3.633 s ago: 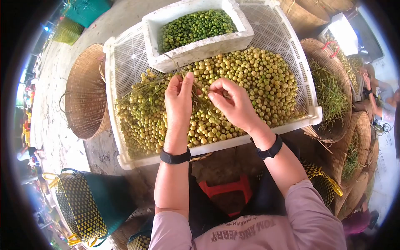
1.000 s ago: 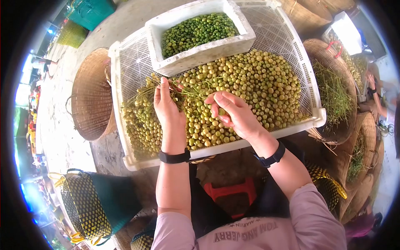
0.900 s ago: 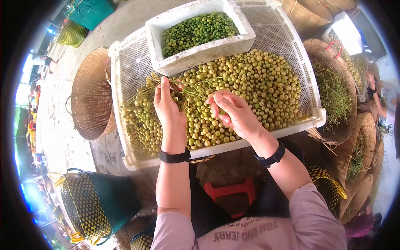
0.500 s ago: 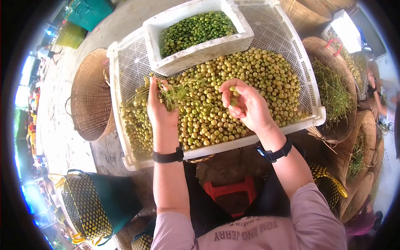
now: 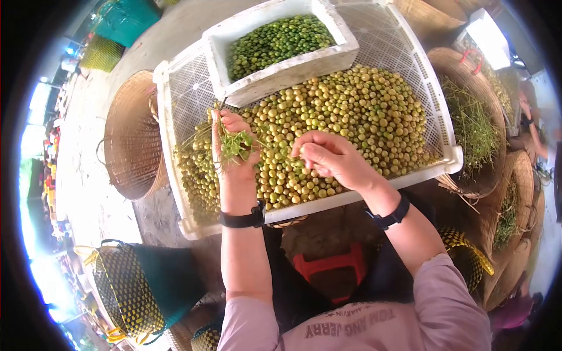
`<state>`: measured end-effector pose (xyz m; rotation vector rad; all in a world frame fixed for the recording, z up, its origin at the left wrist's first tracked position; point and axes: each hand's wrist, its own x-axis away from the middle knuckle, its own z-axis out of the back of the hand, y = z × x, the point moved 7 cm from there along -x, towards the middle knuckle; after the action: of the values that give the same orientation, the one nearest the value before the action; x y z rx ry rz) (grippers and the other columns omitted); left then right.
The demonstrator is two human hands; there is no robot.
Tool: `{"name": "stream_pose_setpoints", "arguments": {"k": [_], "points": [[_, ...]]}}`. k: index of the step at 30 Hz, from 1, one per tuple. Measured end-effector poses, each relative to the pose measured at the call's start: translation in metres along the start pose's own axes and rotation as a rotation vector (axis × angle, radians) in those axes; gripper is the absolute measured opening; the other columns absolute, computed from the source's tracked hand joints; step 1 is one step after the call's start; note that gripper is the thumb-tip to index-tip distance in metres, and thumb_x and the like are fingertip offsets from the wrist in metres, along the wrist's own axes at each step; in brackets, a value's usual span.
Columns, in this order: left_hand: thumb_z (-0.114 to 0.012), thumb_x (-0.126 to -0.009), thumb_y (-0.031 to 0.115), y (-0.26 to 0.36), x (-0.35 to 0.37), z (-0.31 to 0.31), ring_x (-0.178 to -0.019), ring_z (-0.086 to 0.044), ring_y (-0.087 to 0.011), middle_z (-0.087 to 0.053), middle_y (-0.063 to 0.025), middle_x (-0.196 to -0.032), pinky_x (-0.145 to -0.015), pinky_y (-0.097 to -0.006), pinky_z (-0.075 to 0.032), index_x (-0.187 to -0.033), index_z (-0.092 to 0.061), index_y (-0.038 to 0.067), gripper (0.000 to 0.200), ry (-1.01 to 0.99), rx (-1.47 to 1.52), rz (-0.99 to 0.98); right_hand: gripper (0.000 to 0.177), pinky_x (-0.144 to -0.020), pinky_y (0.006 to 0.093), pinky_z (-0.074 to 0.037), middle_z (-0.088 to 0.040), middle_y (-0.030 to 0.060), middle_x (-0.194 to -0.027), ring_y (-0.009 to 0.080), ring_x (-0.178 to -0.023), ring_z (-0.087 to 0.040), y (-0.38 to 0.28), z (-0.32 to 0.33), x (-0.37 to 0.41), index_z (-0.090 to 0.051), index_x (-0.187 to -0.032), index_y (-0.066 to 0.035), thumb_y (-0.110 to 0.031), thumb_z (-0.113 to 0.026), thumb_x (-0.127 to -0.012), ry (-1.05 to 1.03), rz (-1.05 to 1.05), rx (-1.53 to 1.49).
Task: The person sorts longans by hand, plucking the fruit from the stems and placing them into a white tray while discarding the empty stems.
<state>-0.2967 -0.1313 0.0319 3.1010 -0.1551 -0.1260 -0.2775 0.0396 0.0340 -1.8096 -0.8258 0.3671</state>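
Note:
My left hand [image 5: 237,143] is wrapped round a small bunch of green stems [image 5: 236,145] over the left part of a white mesh tray [image 5: 295,202]. Yellow-green round fruits [image 5: 357,105] cover much of that tray. To its right, my right hand [image 5: 333,157] is closed in a pinch above the fruits, and a small green fruit [image 5: 302,150] shows at its fingertips. At the tray's back stands a white foam box [image 5: 287,73] holding darker green fruits [image 5: 281,45].
A woven basket [image 5: 132,137] stands left of the tray. On the right are baskets with stems [image 5: 471,126]. A red stool [image 5: 331,266] is below the tray, a checked bag [image 5: 126,286] at lower left. Another person's arm [image 5: 533,126] shows at far right.
My left fingers have curled in around the stems. My right hand has moved down and left, its fingers now drawn together. The view has shifted slightly.

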Motion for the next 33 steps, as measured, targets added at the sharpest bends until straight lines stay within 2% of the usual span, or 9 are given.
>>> {"name": "stream_pose_setpoints", "arguments": {"k": [5, 8, 9, 11, 15, 18, 22, 28, 33], "points": [[-0.047, -0.100, 0.031, -0.001, 0.001, -0.013, -0.075, -0.061, -0.0111, -0.059, 0.0004, -0.085, -0.067, -0.0335, -0.052, -0.100, -0.053, 0.009, 0.023, -0.101, 0.252, 0.073, 0.016, -0.045, 0.0147, -0.028, -0.053, -0.0048, -0.079, -0.0002, -0.056, -0.037, -0.010, 0.028, -0.001, -0.059, -0.097, -0.010, -0.020, -0.048, -0.098, 0.159, 0.115, -0.212], [-0.045, -0.101, 0.027, -0.013, -0.001, -0.021, -0.073, -0.060, -0.0108, -0.059, 0.0001, -0.084, -0.065, -0.0331, -0.052, -0.099, -0.053, 0.008, 0.020, -0.173, 0.347, 0.156, 0.018, -0.072, 0.0238, -0.045, -0.061, 0.0002, -0.091, 0.0082, -0.076, -0.053, -0.032, 0.046, -0.002, -0.061, -0.103, -0.007, -0.020, -0.049, -0.097, 0.361, 0.386, 0.449], [-0.044, -0.101, 0.024, -0.018, 0.000, -0.021, -0.069, -0.060, -0.0101, -0.059, 0.0006, -0.079, -0.064, -0.0323, -0.052, -0.098, -0.053, 0.008, 0.019, -0.131, 0.353, 0.165, 0.018, -0.072, 0.0238, -0.045, -0.061, 0.0002, -0.091, 0.0082, -0.076, -0.053, -0.032, 0.048, -0.003, -0.061, -0.103, -0.007, -0.020, -0.049, -0.097, 0.364, 0.387, 0.449], [-0.044, -0.101, 0.025, -0.028, -0.001, -0.026, -0.067, -0.060, -0.0100, -0.059, 0.0009, -0.077, -0.063, -0.0317, -0.052, -0.098, -0.053, 0.007, 0.020, -0.131, 0.358, 0.196, 0.022, -0.087, 0.0291, -0.043, -0.062, 0.0040, -0.099, 0.0136, -0.092, -0.057, -0.049, 0.035, 0.003, -0.061, -0.104, -0.005, -0.024, -0.055, -0.095, 0.461, 0.623, 0.937], [-0.044, -0.101, 0.028, -0.047, -0.003, -0.026, -0.063, -0.060, -0.0099, -0.059, 0.0008, -0.073, -0.060, -0.0297, -0.051, -0.097, -0.053, 0.006, 0.024, -0.146, 0.360, 0.257, 0.032, -0.083, 0.0302, -0.045, -0.063, 0.0058, -0.096, 0.0160, -0.092, -0.059, -0.023, 0.008, -0.003, -0.062, -0.102, -0.004, -0.034, -0.064, -0.090, 0.249, 0.340, 0.501], [-0.044, -0.101, 0.028, -0.054, -0.006, -0.023, -0.062, -0.061, -0.0101, -0.060, 0.0004, -0.073, -0.058, -0.0298, -0.050, -0.096, -0.053, 0.006, 0.024, -0.132, 0.372, 0.260, 0.026, -0.072, 0.0259, -0.044, -0.061, 0.0021, -0.090, 0.0123, -0.082, -0.058, -0.032, -0.011, 0.002, -0.060, -0.097, -0.004, -0.027, -0.067, -0.089, 0.196, 0.428, 0.561], [-0.045, -0.101, 0.029, -0.050, -0.009, -0.021, -0.062, -0.061, -0.0099, -0.060, 0.0006, -0.072, -0.058, -0.0292, -0.050, -0.095, -0.053, 0.006, 0.025, -0.112, 0.372, 0.251, 0.020, -0.068, 0.0222, -0.043, -0.059, -0.0005, -0.088, 0.0086, -0.079, -0.055, -0.030, -0.009, 0.002, -0.059, -0.097, -0.004, -0.022, -0.064, -0.091, 0.190, 0.396, 0.546], [-0.043, -0.102, 0.035, -0.041, -0.007, -0.024, -0.068, -0.059, -0.0076, -0.057, 0.0032, -0.078, -0.063, -0.0272, -0.050, -0.100, -0.053, 0.009, 0.027, -0.174, 0.393, 0.220, 0.017, -0.063, 0.0184, -0.038, -0.054, -0.0036, -0.086, 0.0031, -0.072, -0.045, -0.004, 0.000, -0.003, -0.058, -0.100, -0.006, -0.023, -0.055, -0.097, 0.070, 0.065, -0.113], [-0.045, -0.101, 0.029, -0.050, -0.008, -0.021, -0.063, -0.060, -0.0086, -0.059, 0.0016, -0.073, -0.059, -0.0279, -0.050, -0.096, -0.053, 0.007, 0.025, -0.127, 0.358, 0.226, 0.018, -0.059, 0.0187, -0.035, -0.052, -0.0054, -0.081, 0.0023, -0.068, -0.041, 0.006, -0.008, -0.010, -0.058, -0.095, -0.006, -0.024, -0.063, -0.093, 0.177, 0.159, 0.159]]}}
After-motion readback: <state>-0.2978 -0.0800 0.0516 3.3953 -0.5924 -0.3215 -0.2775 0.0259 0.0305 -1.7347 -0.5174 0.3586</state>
